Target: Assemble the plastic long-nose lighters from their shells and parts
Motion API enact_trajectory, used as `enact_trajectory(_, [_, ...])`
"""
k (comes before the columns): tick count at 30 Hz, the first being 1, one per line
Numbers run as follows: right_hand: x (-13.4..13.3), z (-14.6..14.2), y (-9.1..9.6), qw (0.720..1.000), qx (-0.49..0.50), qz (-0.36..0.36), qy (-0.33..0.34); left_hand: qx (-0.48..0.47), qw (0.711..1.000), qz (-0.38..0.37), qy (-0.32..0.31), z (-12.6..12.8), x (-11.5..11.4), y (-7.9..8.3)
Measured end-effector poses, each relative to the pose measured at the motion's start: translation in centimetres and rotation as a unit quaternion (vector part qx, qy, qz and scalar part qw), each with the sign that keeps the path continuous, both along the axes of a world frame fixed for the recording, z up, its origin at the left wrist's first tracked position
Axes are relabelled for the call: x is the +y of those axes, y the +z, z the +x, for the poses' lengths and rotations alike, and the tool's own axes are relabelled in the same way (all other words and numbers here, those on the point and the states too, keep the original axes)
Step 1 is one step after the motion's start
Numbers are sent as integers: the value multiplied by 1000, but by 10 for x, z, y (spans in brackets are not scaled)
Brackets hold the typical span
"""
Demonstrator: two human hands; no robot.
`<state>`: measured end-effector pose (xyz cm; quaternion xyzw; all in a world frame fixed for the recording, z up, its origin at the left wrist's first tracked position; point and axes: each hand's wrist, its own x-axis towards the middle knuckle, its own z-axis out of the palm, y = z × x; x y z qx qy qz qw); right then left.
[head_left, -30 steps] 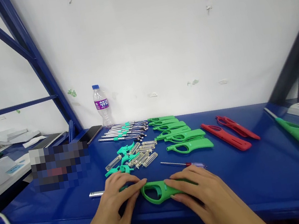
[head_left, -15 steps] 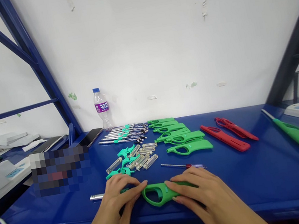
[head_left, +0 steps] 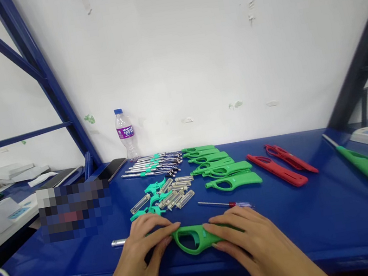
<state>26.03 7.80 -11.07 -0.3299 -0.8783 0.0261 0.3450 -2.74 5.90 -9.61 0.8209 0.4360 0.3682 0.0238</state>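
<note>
A green long-nosed lighter (head_left: 199,240) lies near the table's front edge, its silver nozzle tip (head_left: 118,242) showing to the left. My left hand (head_left: 149,247) pinches its neck, just left of the trigger loop. The handle is gripped by my right hand (head_left: 244,234), whose fingers hide most of that end. A teal trigger shows inside the loop. Just beyond my hands lie a screwdriver (head_left: 225,203), teal triggers (head_left: 155,186) and several clear fuel tanks (head_left: 176,198).
Silver nozzle rods with wires (head_left: 151,166) lie behind, beside green lighter shells (head_left: 235,181). Red shells (head_left: 277,169) and another green lighter (head_left: 366,164) are to the right. A plastic bottle (head_left: 127,135) stands by the wall. A phone (head_left: 113,168) and power strip (head_left: 23,212) are left.
Both hands keep their hold on the green lighter. The lighter and my left hand have shifted only very slightly.
</note>
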Motion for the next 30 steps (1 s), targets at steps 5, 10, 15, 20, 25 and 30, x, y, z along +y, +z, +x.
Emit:
enact_trajectory(5, [0,-1,-1,998,32,43,-21,-33,998,7,50,-2,-4,-5])
enact_trajectory(10, [1,1,5,997,55,55,-23,-46,994,27,100,-2,-5,-8])
enact_trajectory(15, [2,2,6,995,68,58,-32,-32,997,17,69,1,-2,-3])
enact_trajectory(20, [3,1,1,998,48,39,-28,-3,999,17,33,3,-3,3])
enact_trajectory(25, [5,0,-5,999,34,4,-35,-8,1000,15,12,-2,-1,1])
enact_trajectory(30, [5,0,-7,999,28,-35,-28,5,1000,17,1,-6,0,0])
